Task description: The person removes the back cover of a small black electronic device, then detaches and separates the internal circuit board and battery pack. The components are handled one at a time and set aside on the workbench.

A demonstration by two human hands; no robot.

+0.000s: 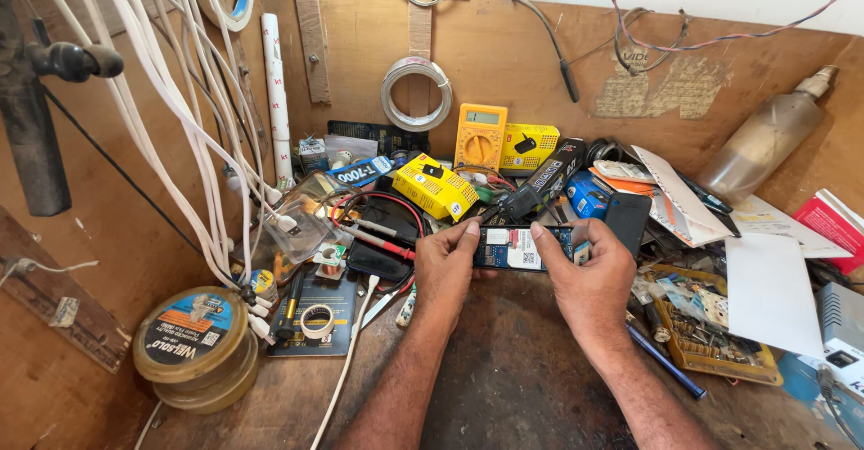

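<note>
Both my hands hold a small flat dark device with its back off (517, 247), showing a blue inside and white stickers, above the dark wooden bench (504, 369). My left hand (445, 265) grips its left end, thumb on top. My right hand (585, 270) grips its right end, thumb pressed on the top edge and fingers curled around the far side.
Behind the hands lie a yellow multimeter (479, 137), yellow boxes (436, 185), red and black probe leads (382, 234) and a blue item (589, 193). Solder spools (191, 342) sit at left, a tape roll (317, 322) nearby, papers (769, 292) and a circuit board (711, 333) at right, a plastic bottle (765, 139) against the back wall.
</note>
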